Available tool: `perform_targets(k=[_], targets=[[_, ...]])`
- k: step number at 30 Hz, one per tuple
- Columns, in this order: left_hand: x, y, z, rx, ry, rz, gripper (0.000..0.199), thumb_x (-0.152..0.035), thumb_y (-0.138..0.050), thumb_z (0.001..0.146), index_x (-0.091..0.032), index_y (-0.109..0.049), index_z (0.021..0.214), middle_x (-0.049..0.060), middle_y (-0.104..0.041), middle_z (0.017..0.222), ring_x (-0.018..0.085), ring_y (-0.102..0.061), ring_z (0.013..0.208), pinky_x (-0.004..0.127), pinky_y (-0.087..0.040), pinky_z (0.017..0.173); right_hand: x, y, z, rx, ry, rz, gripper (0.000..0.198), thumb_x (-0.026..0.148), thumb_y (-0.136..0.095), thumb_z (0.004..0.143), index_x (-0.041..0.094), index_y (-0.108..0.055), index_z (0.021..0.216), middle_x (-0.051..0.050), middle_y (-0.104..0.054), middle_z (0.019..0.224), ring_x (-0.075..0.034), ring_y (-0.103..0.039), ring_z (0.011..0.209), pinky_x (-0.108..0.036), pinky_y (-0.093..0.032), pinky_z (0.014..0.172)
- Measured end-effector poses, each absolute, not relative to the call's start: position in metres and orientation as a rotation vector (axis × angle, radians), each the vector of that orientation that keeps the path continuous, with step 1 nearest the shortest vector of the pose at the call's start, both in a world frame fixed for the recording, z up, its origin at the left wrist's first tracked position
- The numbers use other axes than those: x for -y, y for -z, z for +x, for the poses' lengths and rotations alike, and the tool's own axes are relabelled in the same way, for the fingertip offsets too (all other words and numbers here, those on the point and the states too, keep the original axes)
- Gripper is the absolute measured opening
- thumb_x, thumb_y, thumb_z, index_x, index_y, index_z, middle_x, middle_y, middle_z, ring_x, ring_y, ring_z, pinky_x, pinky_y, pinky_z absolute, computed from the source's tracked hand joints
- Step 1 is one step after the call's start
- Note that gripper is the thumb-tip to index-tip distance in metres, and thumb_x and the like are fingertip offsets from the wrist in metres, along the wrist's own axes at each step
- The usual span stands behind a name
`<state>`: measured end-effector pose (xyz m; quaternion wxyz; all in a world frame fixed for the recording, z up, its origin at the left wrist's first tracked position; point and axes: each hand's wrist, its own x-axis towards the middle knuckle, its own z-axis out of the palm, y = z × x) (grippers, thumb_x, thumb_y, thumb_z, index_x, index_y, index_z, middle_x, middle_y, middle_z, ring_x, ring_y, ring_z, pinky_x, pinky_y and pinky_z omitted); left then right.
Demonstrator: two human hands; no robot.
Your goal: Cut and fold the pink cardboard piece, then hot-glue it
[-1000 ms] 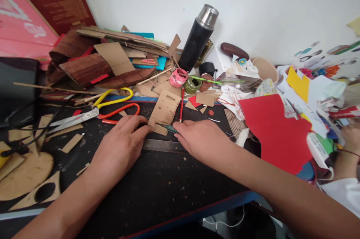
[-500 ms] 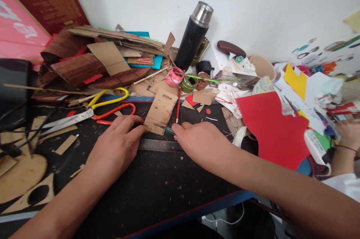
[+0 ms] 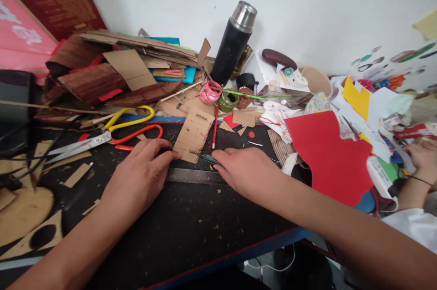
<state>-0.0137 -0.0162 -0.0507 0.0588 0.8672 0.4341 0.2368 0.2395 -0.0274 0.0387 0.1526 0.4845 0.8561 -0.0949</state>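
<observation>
My left hand (image 3: pixel 143 169) is closed at the lower left corner of a piece of brown cardboard (image 3: pixel 194 133), its thumb and forefinger on the edge. Holes or notches run down the cardboard's right side. In my right hand (image 3: pixel 246 169) is a small craft knife (image 3: pixel 209 159) with a green handle. Its thin blade points left and lies over the lower part of the cardboard. A flat metal ruler (image 3: pixel 194 176) lies just in front of the cardboard, between my hands. Close by on the far side of my right hand is a red pencil (image 3: pixel 215 128).
Large scissors (image 3: pixel 102 137) with yellow and red handles lie open at left. Behind stand paint jars (image 3: pixel 210 92) and a black flask (image 3: pixel 232 44). Cardboard scraps are heaped at back left. Red sheet (image 3: pixel 331 158) lies at right, near another person's hand (image 3: pixel 423 158).
My right hand has shifted slightly right with the craft knife, and more of its green handle shows. My left hand stays at the cardboard's corner. The view has moved slightly.
</observation>
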Motion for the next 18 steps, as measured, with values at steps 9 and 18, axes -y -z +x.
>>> perform_targets(k=[9,18], targets=[[0.016,0.049,-0.013,-1.278,-0.715,2.636,0.030,-0.018,-0.045,0.104,-0.020,-0.075,0.107,0.009,-0.071,0.109,0.026,-0.063,0.097,0.040,-0.056,0.085,0.027,-0.040,0.243,-2.464,0.343,1.425,0.019,0.029,-0.055,0.107,0.017,-0.068,0.110,-0.007,-0.075,0.096,-0.019,-0.064,0.072,-0.034,-0.019,0.057],[0.017,0.048,-0.013,-1.291,-0.729,2.608,0.027,-0.018,-0.046,0.105,-0.019,-0.073,0.106,0.008,-0.072,0.111,0.026,-0.064,0.100,0.040,-0.056,0.088,0.023,-0.046,0.230,-2.479,0.310,1.410,0.020,0.030,-0.054,0.108,0.016,-0.068,0.113,-0.006,-0.076,0.099,-0.020,-0.066,0.073,-0.034,-0.018,0.057]])
